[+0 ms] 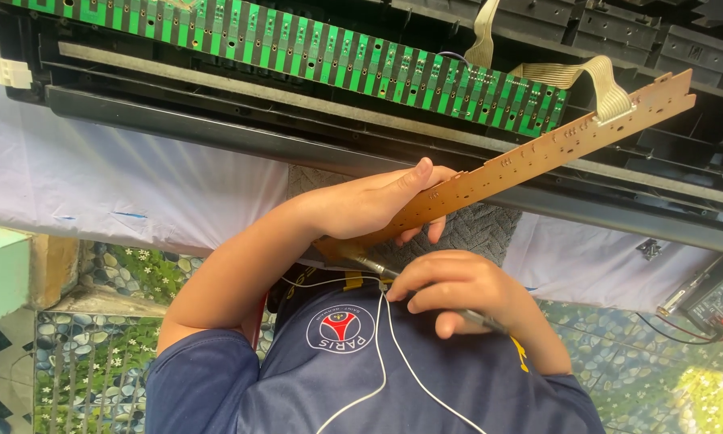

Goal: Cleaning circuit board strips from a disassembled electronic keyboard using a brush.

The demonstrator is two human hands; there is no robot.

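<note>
Closest to me is my dark blue shirt [426, 378], with two thin white wires [380, 354] hanging down over it.

Just past that is my right hand [458, 285]. Its fingers are curled tight around one thin metal tool [483, 321], held like a pen. The pointy end of the tool sits right at the near end of the brown board.

A bit further out is my left hand [377, 205]. It holds one long brown board [538, 153], with my thumb on the top and my other fingers tucked under it. The board is lifted off the table and tilted. Its near end is by my hands, and its far end points up to the right, over the black case. It has rows of tiny holes in it.

Under my hands I can see one grey mat [478, 229]. A white cloth [120, 185] covers the table on both sides of it. On the right, at the edge of the cloth, is one dark meter [719, 297] with a red wire and a black wire coming off it.

Further away is one big black case [217, 128], lying open across the table. Inside it is one long green board [337, 52] with lots of black stripes. I count two flat tan cables. One cable [598, 80] loops from the green board to the far end of the brown board. The other cable [482, 32] goes up behind the green board.
</note>
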